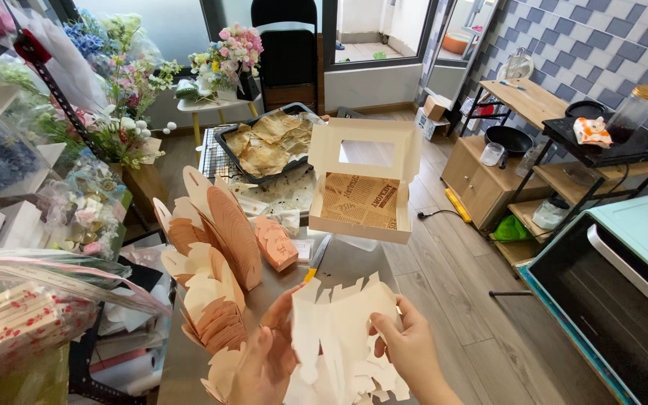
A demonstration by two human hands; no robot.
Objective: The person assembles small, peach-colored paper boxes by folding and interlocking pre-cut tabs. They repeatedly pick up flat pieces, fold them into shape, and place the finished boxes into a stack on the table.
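Both of my hands hold a flat, unfolded white cardboard box blank (343,330) near the bottom of the view. My left hand (264,360) grips its left side and my right hand (406,346) pinches its right edge. Just left of them stand stacks of flat pale orange box blanks (215,247), fanned upright on the table. Beyond the hands sits an assembled box (365,187) with its window lid open and printed brown paper lining the bottom.
A dark baking tray (268,142) with crumpled brown paper lies at the table's far end. Flower bouquets (226,56) and wrapped goods fill the left side. A wooden shelf unit (519,112) with pans and a teal oven (624,285) stand on the right.
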